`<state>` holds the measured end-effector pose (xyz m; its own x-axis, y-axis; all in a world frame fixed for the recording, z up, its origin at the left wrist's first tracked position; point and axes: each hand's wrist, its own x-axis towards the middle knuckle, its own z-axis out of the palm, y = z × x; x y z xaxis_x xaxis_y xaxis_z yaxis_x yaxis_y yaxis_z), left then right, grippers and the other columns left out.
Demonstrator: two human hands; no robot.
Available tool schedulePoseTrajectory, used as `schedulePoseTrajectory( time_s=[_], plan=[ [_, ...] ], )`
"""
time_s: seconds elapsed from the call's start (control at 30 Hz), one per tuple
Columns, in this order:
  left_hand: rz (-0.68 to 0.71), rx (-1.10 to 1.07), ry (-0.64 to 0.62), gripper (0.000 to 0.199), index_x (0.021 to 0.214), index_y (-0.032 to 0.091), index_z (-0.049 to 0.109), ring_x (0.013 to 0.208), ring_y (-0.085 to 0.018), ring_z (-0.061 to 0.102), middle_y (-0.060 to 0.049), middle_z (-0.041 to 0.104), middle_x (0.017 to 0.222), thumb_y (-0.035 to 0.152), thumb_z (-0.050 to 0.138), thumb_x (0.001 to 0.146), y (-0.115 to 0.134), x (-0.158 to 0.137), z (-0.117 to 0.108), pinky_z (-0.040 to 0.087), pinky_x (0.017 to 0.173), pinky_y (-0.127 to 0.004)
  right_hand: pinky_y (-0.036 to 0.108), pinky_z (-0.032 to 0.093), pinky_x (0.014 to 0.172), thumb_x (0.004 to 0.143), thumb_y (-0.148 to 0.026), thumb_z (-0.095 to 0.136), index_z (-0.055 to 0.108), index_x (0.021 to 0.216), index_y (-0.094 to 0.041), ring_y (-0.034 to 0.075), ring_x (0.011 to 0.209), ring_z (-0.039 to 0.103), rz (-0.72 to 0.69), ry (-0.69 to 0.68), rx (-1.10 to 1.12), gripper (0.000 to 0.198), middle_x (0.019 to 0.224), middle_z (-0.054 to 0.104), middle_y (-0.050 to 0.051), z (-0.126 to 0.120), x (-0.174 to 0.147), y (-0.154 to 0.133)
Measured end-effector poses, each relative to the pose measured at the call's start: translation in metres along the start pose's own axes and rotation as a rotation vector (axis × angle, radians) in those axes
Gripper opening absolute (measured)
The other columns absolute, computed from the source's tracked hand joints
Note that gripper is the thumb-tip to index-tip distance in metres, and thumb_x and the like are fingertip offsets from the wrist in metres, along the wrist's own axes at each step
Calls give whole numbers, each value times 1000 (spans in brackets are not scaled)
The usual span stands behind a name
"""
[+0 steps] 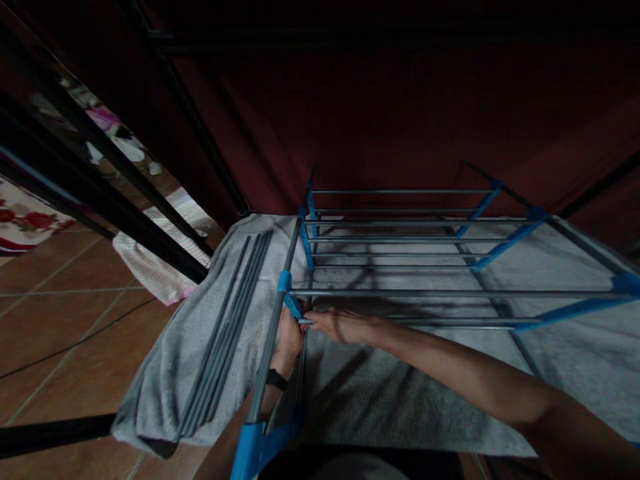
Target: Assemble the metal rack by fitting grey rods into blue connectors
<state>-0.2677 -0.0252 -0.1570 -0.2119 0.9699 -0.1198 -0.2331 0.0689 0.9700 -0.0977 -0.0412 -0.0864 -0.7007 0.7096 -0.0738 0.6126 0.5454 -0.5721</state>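
A rack frame of grey metal tubes with blue plastic brackets stands in front of me, its crossbars [415, 293] running left to right. My left hand [289, 335], with a dark band on the wrist, is closed around the lower end of a blue bracket [293, 305] on the left side. Part of its fingers is hidden behind the bracket and the side tube [273, 333]. My right hand [344, 325] reaches in from the right and pinches a thin grey rod [306, 321] close to its left end, right at that bracket. The exact joint between rod and bracket is covered by my fingers.
Several loose grey rods [227, 340] lie side by side on the grey towel [165, 373] at left. Black metal bars [125, 220] cross the left side. A dark red panel [375, 120] rises behind the rack. Cloths [155, 267] and a cable [80, 347] lie beyond.
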Motion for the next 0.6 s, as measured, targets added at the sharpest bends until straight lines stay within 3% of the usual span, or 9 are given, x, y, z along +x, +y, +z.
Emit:
schedulePoseTrajectory(
  time_s=[0.13,0.3,0.43,0.6],
  plan=[
    [-33,-61,-32,32,63,21,54,47,-11,32,2,43,55,48,65,76,3,-2,4,27,44,-26,26,28,57,104,-31,50,64,130,-24,16,69,61,-3,-2,24,30,84,71,3,-1,-1,1],
    [-50,-91,16,41,60,23,51,48,-12,31,1,40,55,58,66,76,4,-4,9,27,45,-28,26,31,58,105,-38,48,62,132,-26,17,70,62,55,-24,-28,33,85,72,4,-4,-4,-5],
    [-6,-3,28,42,58,25,52,54,-15,37,-2,47,59,59,71,73,5,-7,7,33,49,-31,28,40,63,107,-40,40,62,131,-26,20,74,67,106,33,-130,36,88,74,6,-3,-6,-15],
    [23,104,121,45,65,24,53,63,-18,47,-2,52,66,65,65,75,3,-7,6,43,58,-33,35,54,81,103,-29,40,61,130,-17,26,99,72,100,85,-176,36,121,72,16,6,5,-28]
  ],
)
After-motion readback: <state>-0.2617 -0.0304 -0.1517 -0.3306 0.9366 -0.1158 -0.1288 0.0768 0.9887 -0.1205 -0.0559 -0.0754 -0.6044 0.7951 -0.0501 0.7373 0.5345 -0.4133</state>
